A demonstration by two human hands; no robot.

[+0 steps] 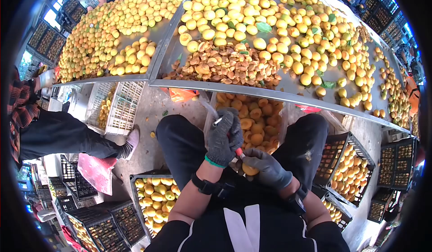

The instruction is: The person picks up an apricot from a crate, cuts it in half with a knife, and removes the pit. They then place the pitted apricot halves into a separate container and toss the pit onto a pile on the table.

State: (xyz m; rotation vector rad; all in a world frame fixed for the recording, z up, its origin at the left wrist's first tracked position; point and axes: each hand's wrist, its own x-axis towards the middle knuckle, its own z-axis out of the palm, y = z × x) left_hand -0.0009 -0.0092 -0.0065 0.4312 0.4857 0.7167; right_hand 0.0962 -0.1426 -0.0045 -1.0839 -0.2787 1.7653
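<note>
Closed in a fist around a slim, red-and-silver tool [238, 151] in the left hand [222, 135], gloved in dark knit with a green cuff; curled around a round, smooth yellow-orange fruit [250, 169] in the right hand [266, 165], gloved in grey, near the tool's lower end, contact too small to tell. Held low over the lap, with both forearms angled inward and elbows bent, just below cupped orange fruit pieces [256, 126] between the knees, and facing a metal table [165, 67] bearing brown, wrinkled scraps [225, 65] and whole yellow fruits [288, 31].
</note>
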